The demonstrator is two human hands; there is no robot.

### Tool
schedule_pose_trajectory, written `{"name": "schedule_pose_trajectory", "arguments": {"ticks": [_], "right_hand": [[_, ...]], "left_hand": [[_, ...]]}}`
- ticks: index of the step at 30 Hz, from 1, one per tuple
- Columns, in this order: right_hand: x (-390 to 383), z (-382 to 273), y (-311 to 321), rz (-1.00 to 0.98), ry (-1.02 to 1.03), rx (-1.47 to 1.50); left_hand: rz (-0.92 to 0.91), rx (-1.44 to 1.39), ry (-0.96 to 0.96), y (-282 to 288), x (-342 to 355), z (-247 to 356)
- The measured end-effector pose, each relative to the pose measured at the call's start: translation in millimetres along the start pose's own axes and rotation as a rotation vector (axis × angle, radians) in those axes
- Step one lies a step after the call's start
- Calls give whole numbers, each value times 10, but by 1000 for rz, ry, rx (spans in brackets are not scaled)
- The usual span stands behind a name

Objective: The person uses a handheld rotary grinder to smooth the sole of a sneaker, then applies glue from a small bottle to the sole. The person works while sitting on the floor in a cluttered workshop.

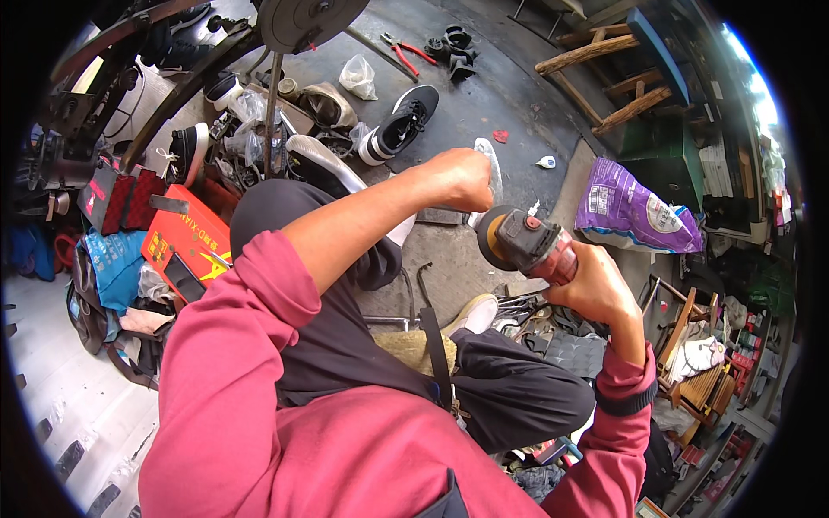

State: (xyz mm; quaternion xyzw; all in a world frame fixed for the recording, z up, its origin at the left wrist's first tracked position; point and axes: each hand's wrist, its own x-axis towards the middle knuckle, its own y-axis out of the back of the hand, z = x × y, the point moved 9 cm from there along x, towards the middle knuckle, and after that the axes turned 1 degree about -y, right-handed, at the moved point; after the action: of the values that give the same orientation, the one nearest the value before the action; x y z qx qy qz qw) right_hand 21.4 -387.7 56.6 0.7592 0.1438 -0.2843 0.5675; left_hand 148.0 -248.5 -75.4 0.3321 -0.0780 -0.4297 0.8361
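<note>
At one o'clock, the left hand (466, 180) appears closed on a pale sole (490, 159), seemingly to steady it. At three o'clock, the right hand (596, 281) wraps a grinder (528, 239), its disc (492, 240) leftward, apparently clear of that palm. A black shoe (404, 123) lies at twelve.

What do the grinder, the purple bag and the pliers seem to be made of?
Grinder: head probably metal, dull grey; shiny red body perhaps plastic. Purple bag: likely plastic, with glossy creases. Pliers: working end seemingly metal, grey; smooth red handles, maybe plastic.
</note>
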Motion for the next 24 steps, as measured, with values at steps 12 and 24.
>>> {"name": "schedule_pose_trajectory", "arguments": {"ticks": [12,24], "right_hand": [[-31,80,-16,-24,-29,51],[-52,136,-78,-54,-32,18]], "left_hand": [[-3,23,-9,-30,10,-2],[-6,12,-10,-22,-16,-12]]}}
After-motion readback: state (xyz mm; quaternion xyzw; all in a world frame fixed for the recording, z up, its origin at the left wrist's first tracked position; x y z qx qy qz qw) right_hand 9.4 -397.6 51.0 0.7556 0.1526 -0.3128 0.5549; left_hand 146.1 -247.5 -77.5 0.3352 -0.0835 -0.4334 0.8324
